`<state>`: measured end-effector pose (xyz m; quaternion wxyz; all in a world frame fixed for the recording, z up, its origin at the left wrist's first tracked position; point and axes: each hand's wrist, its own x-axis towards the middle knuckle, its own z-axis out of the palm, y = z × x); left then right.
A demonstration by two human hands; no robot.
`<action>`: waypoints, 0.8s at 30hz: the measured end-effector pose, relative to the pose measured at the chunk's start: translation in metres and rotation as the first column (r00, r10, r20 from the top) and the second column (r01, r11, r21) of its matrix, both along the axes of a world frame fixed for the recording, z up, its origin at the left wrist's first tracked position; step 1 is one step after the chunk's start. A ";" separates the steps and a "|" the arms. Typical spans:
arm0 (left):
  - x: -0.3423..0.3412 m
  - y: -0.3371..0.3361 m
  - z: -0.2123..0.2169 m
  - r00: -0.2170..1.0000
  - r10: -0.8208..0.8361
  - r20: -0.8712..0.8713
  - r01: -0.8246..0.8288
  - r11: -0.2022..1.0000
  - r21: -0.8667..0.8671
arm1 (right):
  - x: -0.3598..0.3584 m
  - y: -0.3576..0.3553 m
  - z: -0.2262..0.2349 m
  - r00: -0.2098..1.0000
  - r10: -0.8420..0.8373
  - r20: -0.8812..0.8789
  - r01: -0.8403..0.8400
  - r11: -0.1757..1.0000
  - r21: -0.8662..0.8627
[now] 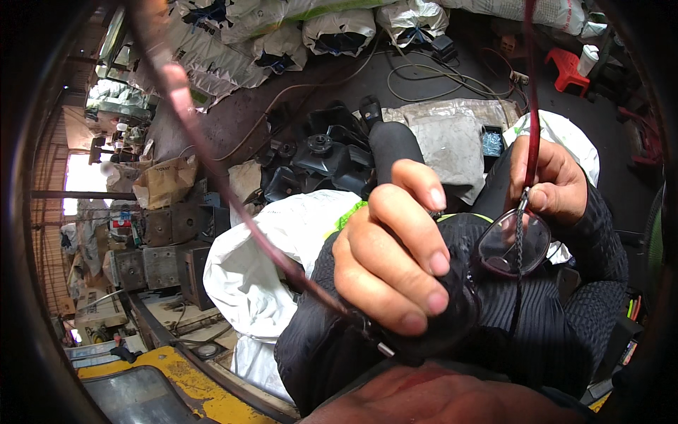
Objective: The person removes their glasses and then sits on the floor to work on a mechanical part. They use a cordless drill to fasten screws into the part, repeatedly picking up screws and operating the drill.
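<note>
A pair of eyeglasses with a dark red frame (pixel 512 244) is held close under the camera, its two temple arms (pixel 212 155) reaching up toward me. My left hand (pixel 388 261) is closed on a black cloth (pixel 462 297) that wraps over the left lens, which is hidden. My right hand (pixel 558 180) pinches the frame at the hinge of the right lens, thumb and fingers closed on it. The right lens is bare and see-through. Both forearms wear dark ribbed sleeves.
Below lie white sacks (pixel 261 261), black plastic fan parts (pixel 325 159), a grey sack (pixel 452 134) and a small box of screws (pixel 492 143). Cables (pixel 424 78) run over the dark floor. A red stool (pixel 568 67) stands far right. Metal blocks (pixel 162 247) and a yellow machine surface (pixel 162 367) are left.
</note>
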<state>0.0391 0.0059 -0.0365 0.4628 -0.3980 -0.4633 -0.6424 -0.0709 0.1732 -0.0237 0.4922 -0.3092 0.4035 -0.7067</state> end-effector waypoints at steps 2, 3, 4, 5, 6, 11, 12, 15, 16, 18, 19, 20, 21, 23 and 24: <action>-0.001 0.001 -0.006 0.992 0.130 0.011 -0.130 0.991 0.028 | 0.000 0.001 -0.002 1.000 -0.016 0.021 0.016 1.000 0.022; -0.001 0.001 -0.009 0.981 0.194 0.018 -0.194 0.980 0.043 | -0.001 0.001 -0.003 0.999 -0.024 0.032 0.023 0.999 0.034; -0.006 0.003 -0.008 0.980 0.200 0.016 -0.201 0.979 0.040 | -0.003 0.004 -0.006 0.999 -0.029 0.044 0.027 0.999 0.043; -0.006 0.004 -0.003 0.976 0.217 0.005 -0.217 0.976 0.034 | -0.003 0.004 -0.005 0.999 -0.022 0.048 0.020 0.999 0.047; -0.004 0.002 0.001 0.991 0.135 0.005 -0.135 0.991 0.003 | -0.003 0.004 -0.003 0.998 -0.017 0.053 0.014 0.999 0.052; -0.003 -0.005 0.005 0.978 -0.209 -0.011 0.208 0.976 -0.065 | 0.001 -0.002 -0.003 0.999 -0.011 0.035 0.009 0.999 0.038; -0.005 -0.009 0.004 0.972 -0.233 -0.021 0.231 0.970 -0.081 | 0.002 -0.004 -0.004 1.000 -0.019 0.023 0.018 0.999 0.027; 0.002 -0.015 0.001 0.987 -0.145 0.067 0.153 0.979 -0.135 | -0.002 -0.003 -0.002 1.000 -0.029 0.009 0.028 0.999 0.033; 0.003 -0.016 -0.001 0.995 -0.075 0.067 0.084 0.987 -0.140 | -0.002 -0.002 0.000 0.999 -0.043 0.025 0.042 0.998 0.050; -0.001 -0.014 -0.003 0.997 0.079 0.018 -0.076 0.989 -0.124 | -0.002 -0.002 -0.002 0.998 -0.055 0.023 0.053 0.997 0.063; -0.002 -0.013 -0.003 0.986 0.164 -0.028 -0.166 0.981 -0.101 | -0.002 -0.002 -0.003 0.998 -0.060 0.023 0.058 0.996 0.069; -0.003 -0.011 -0.001 0.985 0.169 -0.018 -0.170 0.980 -0.103 | -0.003 -0.001 -0.005 0.998 -0.059 0.031 0.057 0.996 0.068; -0.004 -0.010 0.001 0.992 0.124 -0.017 -0.125 0.987 -0.103 | -0.003 0.000 -0.007 0.997 -0.059 0.040 0.056 0.996 0.067; -0.005 -0.009 0.004 0.997 0.069 -0.027 -0.072 0.991 -0.115 | -0.003 -0.001 -0.006 0.997 -0.047 0.053 0.044 0.997 0.058; -0.004 -0.009 0.006 0.997 0.061 -0.039 -0.065 0.990 -0.127 | -0.001 -0.003 -0.004 0.998 -0.036 0.058 0.033 0.998 0.049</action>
